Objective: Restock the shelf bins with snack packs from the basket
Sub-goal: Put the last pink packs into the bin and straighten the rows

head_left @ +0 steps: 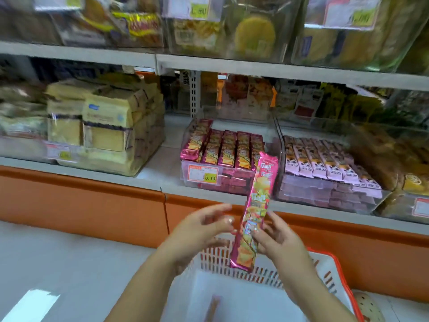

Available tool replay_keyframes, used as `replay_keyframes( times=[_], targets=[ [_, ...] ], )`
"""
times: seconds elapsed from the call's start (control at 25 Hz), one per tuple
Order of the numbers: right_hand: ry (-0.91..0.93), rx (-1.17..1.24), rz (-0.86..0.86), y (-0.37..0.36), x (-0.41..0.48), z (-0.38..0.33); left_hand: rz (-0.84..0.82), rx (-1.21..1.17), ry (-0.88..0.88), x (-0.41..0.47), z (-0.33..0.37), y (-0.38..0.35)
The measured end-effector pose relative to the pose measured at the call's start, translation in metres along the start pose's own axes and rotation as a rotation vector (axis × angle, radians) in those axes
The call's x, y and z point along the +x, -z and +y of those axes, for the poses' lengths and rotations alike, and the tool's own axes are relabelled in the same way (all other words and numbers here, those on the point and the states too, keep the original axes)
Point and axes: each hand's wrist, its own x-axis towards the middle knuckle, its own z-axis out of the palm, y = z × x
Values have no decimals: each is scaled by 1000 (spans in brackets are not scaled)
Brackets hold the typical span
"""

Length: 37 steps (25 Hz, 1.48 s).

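A long shelf (92, 175) runs across the view from 9 o'clock to 3 o'clock, with an orange base panel under it. At its centre stands a clear bin (232, 183) with rows of dark pink packs lying in it and a price label (203, 175) on its front. A second bin (329, 196) of paler pink packs sits just beside it toward 3 o'clock. Stacked yellow packs (106, 126) fill the 9 o'clock side.

A white basket (325, 270) with an orange rim sits at 5 o'clock, below the shelf.

The snack pack (254, 212) is held in the air between the basket and the centre bin. Its long axis is near upright. The top end leans toward 1 o'clock and overlaps the bin front. The bottom end is over the basket's far wall.

The right hand (283, 242) pinches the snack pack's lower half, thumb on the printed face and fingers (270, 216) behind. The left hand (199, 228) is just beside the pack at 9 o'clock, its fingers loosely spread and gripping nothing.
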Motion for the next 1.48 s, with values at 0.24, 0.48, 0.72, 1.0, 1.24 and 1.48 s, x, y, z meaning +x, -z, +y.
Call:
replay_keyframes(
  times=[0.24,0.48,0.72,1.0,1.24,1.48],
  targets=[
    [208,-180,57,-41,103,-88,715,664,-397,69,66,63],
    [136,-434,113,-83,193,-95,452,734,-474,117,46,100],
    [165,-666,185,-103,199,-86,436,793,-486,120,48,106],
    [228,-694,248,-108,195,-79,473,770,-501,112,47,102],
    [269,-649,206,-109,191,-78,481,802,-490,109,47,99],
    [345,-779,201,-112,191,-72,466,783,-471,109,46,101]
  ],
)
